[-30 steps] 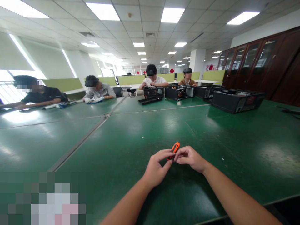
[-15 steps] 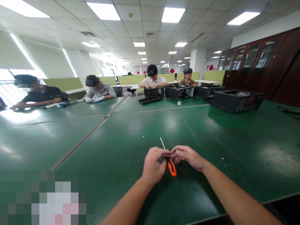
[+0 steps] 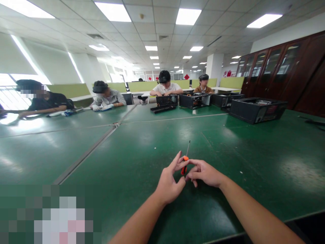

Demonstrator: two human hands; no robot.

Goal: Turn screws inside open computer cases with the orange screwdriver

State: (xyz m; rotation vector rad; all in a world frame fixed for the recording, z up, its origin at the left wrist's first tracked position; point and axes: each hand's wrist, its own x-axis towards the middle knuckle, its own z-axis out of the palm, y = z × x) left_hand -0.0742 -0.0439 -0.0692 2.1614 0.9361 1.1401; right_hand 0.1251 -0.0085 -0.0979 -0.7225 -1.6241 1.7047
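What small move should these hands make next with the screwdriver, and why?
Perhaps wrap the left hand around the screwdriver handle: it lies among the fingers of that hand and the right hand, in neither palm, with the left index finger raised.

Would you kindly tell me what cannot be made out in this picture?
In the head view:
Screwdriver: middle of its handle hidden by a finger of the left hand.
Screwdriver tip: too small to show its shape.
Black item at far right: cut off by the frame edge.
Lower left corner: covered by pixelation.

Black cases (image 3: 245, 112) on green table (image 3: 132, 142); wooden cabinets (image 3: 311, 74) at right; co-workers (image 3: 171, 88) beyond.
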